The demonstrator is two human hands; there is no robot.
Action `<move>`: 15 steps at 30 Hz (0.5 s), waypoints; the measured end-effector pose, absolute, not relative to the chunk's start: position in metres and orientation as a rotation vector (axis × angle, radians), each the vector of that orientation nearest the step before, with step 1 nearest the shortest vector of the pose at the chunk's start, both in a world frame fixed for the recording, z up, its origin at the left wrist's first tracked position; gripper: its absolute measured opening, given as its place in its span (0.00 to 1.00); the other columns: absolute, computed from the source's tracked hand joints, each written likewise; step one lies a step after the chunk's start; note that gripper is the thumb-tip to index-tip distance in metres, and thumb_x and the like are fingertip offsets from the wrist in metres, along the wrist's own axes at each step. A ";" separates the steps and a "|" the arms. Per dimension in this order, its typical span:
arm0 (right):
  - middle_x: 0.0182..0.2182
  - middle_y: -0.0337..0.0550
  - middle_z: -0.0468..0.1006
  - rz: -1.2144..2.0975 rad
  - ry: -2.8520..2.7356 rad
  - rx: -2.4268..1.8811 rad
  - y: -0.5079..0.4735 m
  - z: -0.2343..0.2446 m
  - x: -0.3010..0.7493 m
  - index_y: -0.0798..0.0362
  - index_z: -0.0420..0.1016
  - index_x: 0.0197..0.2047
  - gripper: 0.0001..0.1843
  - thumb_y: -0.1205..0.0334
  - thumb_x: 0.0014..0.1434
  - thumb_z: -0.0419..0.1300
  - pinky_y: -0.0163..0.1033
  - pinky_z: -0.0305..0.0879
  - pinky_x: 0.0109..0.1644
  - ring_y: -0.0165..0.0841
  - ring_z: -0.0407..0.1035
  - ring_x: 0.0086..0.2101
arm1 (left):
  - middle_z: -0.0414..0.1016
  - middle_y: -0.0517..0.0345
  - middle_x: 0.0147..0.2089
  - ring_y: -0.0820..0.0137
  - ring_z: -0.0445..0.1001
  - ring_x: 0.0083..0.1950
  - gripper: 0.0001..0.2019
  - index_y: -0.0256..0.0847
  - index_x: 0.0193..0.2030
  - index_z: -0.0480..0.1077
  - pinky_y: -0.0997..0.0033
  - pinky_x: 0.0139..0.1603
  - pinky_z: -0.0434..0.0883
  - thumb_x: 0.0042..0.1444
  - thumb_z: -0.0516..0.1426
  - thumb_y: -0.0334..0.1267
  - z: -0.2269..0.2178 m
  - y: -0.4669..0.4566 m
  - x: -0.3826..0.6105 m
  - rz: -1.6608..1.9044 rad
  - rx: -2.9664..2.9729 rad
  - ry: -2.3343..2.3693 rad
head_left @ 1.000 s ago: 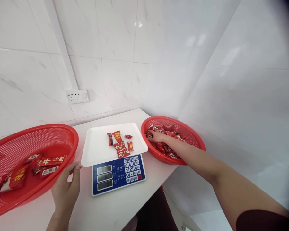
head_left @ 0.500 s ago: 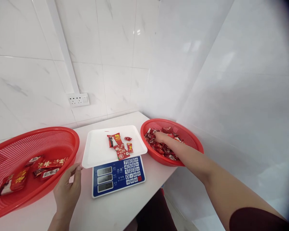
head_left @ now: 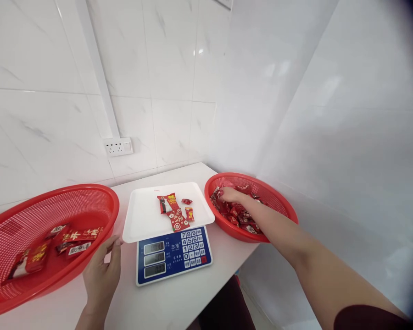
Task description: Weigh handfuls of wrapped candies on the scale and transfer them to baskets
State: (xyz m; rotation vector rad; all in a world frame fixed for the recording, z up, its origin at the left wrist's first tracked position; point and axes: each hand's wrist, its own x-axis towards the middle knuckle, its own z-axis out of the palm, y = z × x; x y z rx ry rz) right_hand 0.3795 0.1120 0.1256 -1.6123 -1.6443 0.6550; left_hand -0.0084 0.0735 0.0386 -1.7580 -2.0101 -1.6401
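Observation:
My right hand (head_left: 230, 195) reaches into the right red mesh basket (head_left: 278, 200), its fingers closed on a small red-wrapped candy (head_left: 221, 193) above a pile of similar candies (head_left: 242, 215). Beside the near left corner of the white weighing tray (head_left: 137, 220), my left hand (head_left: 103, 268) is loosely curled, thumb and forefinger apart, with nothing visible between them. On the tray lie two larger red snack packets, one with a figure printed on it (head_left: 167, 203) and one with white flowers (head_left: 178, 220), plus two small wrapped candies (head_left: 189, 214). Under the tray, the blue scale panel (head_left: 174, 256) shows lit digits.
A larger red mesh basket (head_left: 112, 201) at the left holds several red packets (head_left: 34, 259). The white table (head_left: 134, 307) meets a marbled tile wall carrying a socket (head_left: 118, 146). A smooth pale wall (head_left: 347, 183) rises close on the right.
The whole view has shifted slightly, so things appear further right and lower. My right hand stays in the right basket, with a red candy now showing at its fingertips. My left hand keeps its place.

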 end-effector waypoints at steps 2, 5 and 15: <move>0.28 0.40 0.80 0.689 -1.611 -1.673 0.147 0.133 0.379 0.50 0.76 0.36 0.08 0.62 0.52 0.59 0.36 0.68 0.34 0.35 0.73 0.29 | 0.80 0.53 0.35 0.66 0.77 0.36 0.14 0.41 0.38 0.74 0.70 0.34 0.73 0.54 0.53 0.48 0.038 0.073 -0.008 -1.647 -1.762 -1.979; 0.30 0.42 0.79 0.750 -1.606 -1.644 0.183 0.139 0.369 0.54 0.74 0.36 0.08 0.64 0.49 0.60 0.35 0.68 0.36 0.34 0.73 0.31 | 0.80 0.54 0.34 0.67 0.77 0.36 0.13 0.41 0.38 0.73 0.70 0.36 0.73 0.55 0.53 0.46 0.036 0.073 -0.008 -1.663 -1.776 -1.935; 0.30 0.40 0.78 1.213 -1.695 -1.284 0.179 0.128 0.264 0.54 0.72 0.46 0.22 0.67 0.45 0.66 0.36 0.70 0.36 0.32 0.73 0.31 | 0.79 0.54 0.35 0.69 0.77 0.36 0.13 0.39 0.38 0.73 0.71 0.37 0.73 0.57 0.52 0.44 0.035 0.071 -0.008 -1.699 -1.815 -1.890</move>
